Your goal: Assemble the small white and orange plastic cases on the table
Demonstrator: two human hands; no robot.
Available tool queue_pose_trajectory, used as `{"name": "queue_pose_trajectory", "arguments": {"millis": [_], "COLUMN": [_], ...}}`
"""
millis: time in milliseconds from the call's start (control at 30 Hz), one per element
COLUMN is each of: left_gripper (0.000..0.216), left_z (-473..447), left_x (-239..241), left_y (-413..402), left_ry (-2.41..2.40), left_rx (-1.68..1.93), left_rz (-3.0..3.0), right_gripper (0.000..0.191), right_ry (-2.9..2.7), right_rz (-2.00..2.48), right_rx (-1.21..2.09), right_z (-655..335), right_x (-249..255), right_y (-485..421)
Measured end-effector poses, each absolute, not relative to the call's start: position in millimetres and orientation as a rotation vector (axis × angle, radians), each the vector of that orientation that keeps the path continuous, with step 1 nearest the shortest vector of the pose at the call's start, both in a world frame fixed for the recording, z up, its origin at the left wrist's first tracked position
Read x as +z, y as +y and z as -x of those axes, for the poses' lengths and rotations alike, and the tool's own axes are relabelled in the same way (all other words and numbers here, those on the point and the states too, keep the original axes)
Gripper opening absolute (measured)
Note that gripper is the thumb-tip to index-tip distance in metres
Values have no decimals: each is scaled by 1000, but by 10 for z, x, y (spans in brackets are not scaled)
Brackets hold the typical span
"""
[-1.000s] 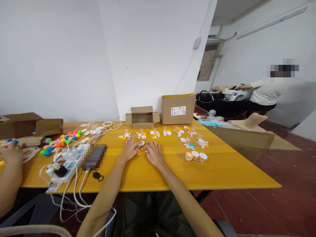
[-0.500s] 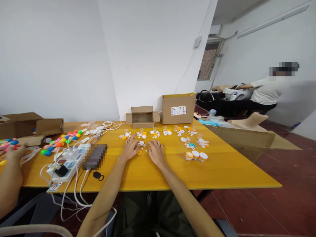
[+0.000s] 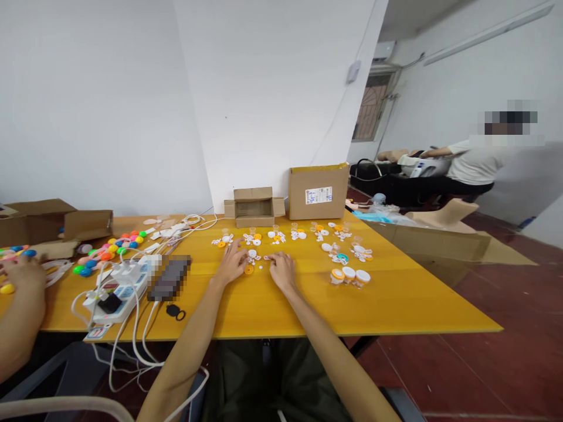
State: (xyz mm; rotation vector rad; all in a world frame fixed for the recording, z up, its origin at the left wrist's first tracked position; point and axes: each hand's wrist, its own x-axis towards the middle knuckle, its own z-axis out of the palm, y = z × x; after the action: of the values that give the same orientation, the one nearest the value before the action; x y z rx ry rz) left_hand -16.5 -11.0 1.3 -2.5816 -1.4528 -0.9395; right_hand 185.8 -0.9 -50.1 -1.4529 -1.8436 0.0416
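Observation:
My left hand (image 3: 232, 262) lies flat on the yellow table (image 3: 272, 305), fingers stretched toward small white pieces, with an orange cap (image 3: 248, 269) just right of it. My right hand (image 3: 282, 268) rests beside it, fingers curled down over tiny white pieces; whether it holds one is hidden. A white cap (image 3: 252, 254) lies between the two hands. Rows of small white and orange parts (image 3: 281, 237) spread along the table beyond them. Three small capped jars (image 3: 349, 275) stand to the right.
Two cardboard boxes (image 3: 253, 206) (image 3: 317, 191) stand at the far edge. A power strip with white cables (image 3: 118, 284), a dark phone (image 3: 168, 278) and coloured balls (image 3: 109, 249) lie left. Another person's hand (image 3: 21, 275) works at far left. A person stands at the back right.
My right hand has drawn slightly right and curled its fingers. The left hand has stayed nearly still. The other person's hand at far left has shifted a little.

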Motion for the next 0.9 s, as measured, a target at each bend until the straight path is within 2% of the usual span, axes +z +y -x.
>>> {"name": "queue_pose_trajectory", "arguments": {"millis": [200,467,900], "left_gripper": [14,22,33], "left_z": [141,161,165], "left_x": [46,9,-13], "left_y": [-137,-124,-128], "left_ry": [-1453,-1422,-1497], "left_rx": [-923,-876,-852], "left_rz": [2594,2630,2563], "right_gripper": [40,39,28], "right_ry": [-1979,-2024,-2312], "right_rz": [1460,1408,987], "right_rx": [81,75,-16], "right_z": [-1785,-1768,-1687], "right_x": [-394,-336,-115], "right_y": [-107,-139,-391]}}
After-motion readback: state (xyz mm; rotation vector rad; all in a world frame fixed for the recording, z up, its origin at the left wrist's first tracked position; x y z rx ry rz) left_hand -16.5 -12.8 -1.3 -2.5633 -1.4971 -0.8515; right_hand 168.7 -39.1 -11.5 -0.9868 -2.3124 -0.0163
